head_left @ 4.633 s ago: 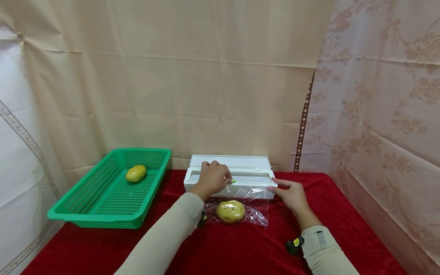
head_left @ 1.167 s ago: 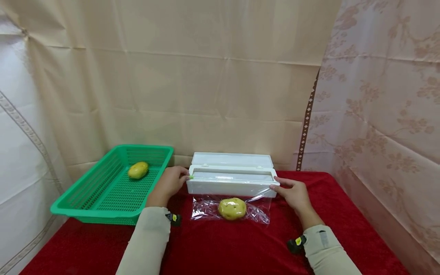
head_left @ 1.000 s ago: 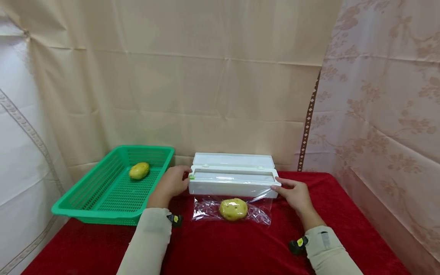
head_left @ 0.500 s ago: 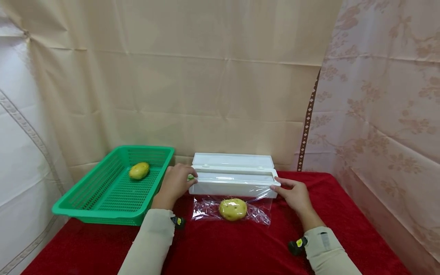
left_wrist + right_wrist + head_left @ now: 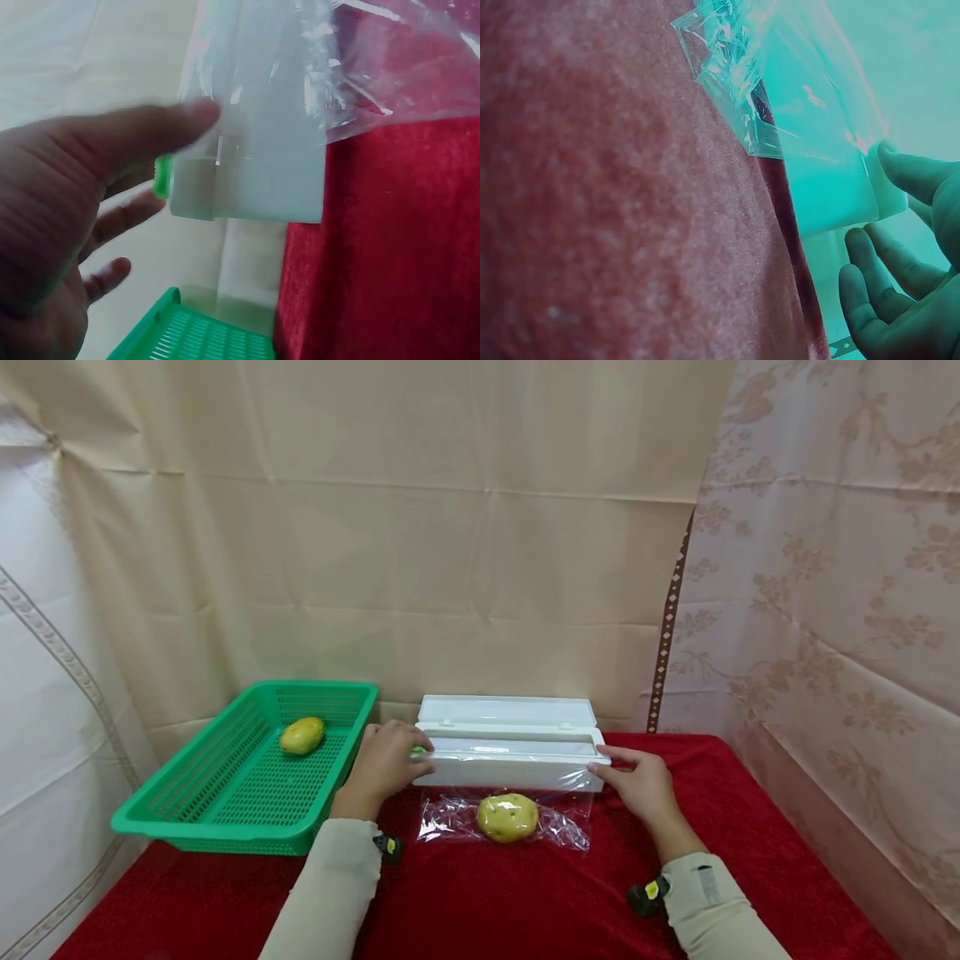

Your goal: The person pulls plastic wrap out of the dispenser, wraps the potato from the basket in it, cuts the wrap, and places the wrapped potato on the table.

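A white cling film dispenser [image 5: 510, 768] lies with its lid raised behind it. Clear cling film [image 5: 562, 828] hangs from its front and runs over the cloth around a potato [image 5: 507, 817]. My left hand [image 5: 384, 767] holds the dispenser's left end, thumb on the front and fingers above, beside the green slider [image 5: 162, 177]. In the left wrist view the thumb is blurred and the index finger is mostly hidden. At the other end, my right hand [image 5: 643, 785] grips the corner, its thumb on the front over the film's edge; the remaining fingers [image 5: 862, 292] are loosely bent below.
To the left stands a green plastic basket [image 5: 213, 832] with one more potato [image 5: 302, 736] in it. A red cloth [image 5: 480, 906] covers the table. Beige curtain [image 5: 450, 543] hangs close behind the dispenser, and a patterned curtain [image 5: 840, 610] borders the right side.
My left hand took the green slider from mid-dispenser to the left end, then shifted slightly right and spread its thumb over the front there. The right hand has kept its place.
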Motion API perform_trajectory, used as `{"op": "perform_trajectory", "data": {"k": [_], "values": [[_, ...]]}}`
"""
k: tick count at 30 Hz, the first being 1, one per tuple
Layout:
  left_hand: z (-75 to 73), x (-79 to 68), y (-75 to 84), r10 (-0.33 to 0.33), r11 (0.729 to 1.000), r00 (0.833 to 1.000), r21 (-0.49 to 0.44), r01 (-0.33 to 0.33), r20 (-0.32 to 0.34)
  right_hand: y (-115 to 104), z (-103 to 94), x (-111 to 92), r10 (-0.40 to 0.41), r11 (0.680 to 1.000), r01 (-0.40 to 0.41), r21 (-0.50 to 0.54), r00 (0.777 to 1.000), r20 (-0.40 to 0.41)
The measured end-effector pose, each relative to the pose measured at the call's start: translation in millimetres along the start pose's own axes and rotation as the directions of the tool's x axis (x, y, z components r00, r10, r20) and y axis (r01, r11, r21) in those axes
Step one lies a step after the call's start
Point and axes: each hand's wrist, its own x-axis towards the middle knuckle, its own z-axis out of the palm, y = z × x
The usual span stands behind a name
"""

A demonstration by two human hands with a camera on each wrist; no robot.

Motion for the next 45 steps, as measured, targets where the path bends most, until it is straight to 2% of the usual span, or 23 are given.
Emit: {"op": "perform_trajectory", "data": {"k": [3, 7, 17, 20, 25, 29, 34, 38, 45], "values": [[1.7, 1.3, -0.5, 0.009, 1.000, 1.000, 0.010, -0.008, -0.023, -1, 0.6, -1, -0.010, 0.999, 0.010, 0.030, 1.000, -0.003], [0.9, 3.3, -0.4, 0.019, 1.000, 0.999, -0.017, -0.020, -0.037, -2, 1.0, -2, -0.070, 0.997, 0.070, 0.036, 0.997, -0.013], [-7.2, 6.6, 2.7, -0.008, 0.995, 0.998, -0.102, 0.014, 0.057, -8, -9.0, -1, -0.176, 0.978, 0.173, -0.120, 0.984, -0.018], [-9.8, 6.5, 4.4, 0.005, 0.995, 0.997, -0.097, 0.003, 0.077, -13, -15.2, -3, -0.178, 0.974, 0.178, -0.143, 0.984, 0.013], [-17.4, 2.7, 4.7, 0.057, 0.996, 0.995, -0.069, -0.051, 0.087, -26, -28.0, -8, -0.152, 0.983, 0.162, -0.085, 0.982, 0.115], [-25.4, -5.9, 2.4, 0.070, 0.996, 0.993, -0.066, -0.065, 0.092, -34, -37.1, -14, -0.169, 0.983, 0.180, -0.041, 0.967, 0.192], [-31.9, -19.6, 3.7, 0.083, 0.996, 0.992, -0.042, -0.079, 0.098, -36, -44.4, -26, -0.243, 0.968, 0.250, 0.008, 0.931, 0.274], [-36.1, -29.7, 10.2, 0.097, 0.995, 0.992, 0.005, -0.098, 0.077, -29, -44.5, -32, -0.292, 0.955, 0.295, 0.039, 0.900, 0.323], [-35.1, -47.4, 19.6, 0.174, 0.980, 0.985, 0.093, -0.174, 0.005, -12, -41.5, -36, -0.305, 0.950, 0.306, 0.065, 0.864, 0.400]]}}
